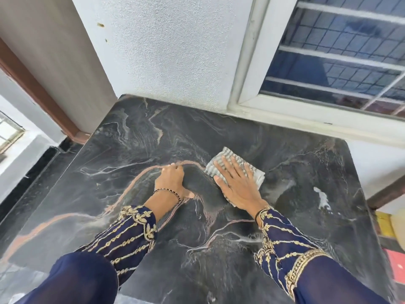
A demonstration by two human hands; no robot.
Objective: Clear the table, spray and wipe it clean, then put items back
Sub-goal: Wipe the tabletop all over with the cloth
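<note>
A black marble-patterned table (135, 137) with pink and white veins fills the view. A folded grey-and-white striped cloth (221, 155) lies on it right of the middle. My right hand (237, 183) presses flat on the cloth with its fingers spread. My left hand (172, 179) rests on the tabletop just left of the cloth, fingers curled down against the surface and holding nothing. Both arms wear dark blue sleeves with gold embroidery. No spray bottle or other table items are in view.
A white textured wall (175, 51) and a white-framed window with a grille (339, 62) stand behind the table. A door frame (37, 91) is at the left. Yellow and red objects (392, 244) sit beyond the table's right edge. Dark floor lies at the left.
</note>
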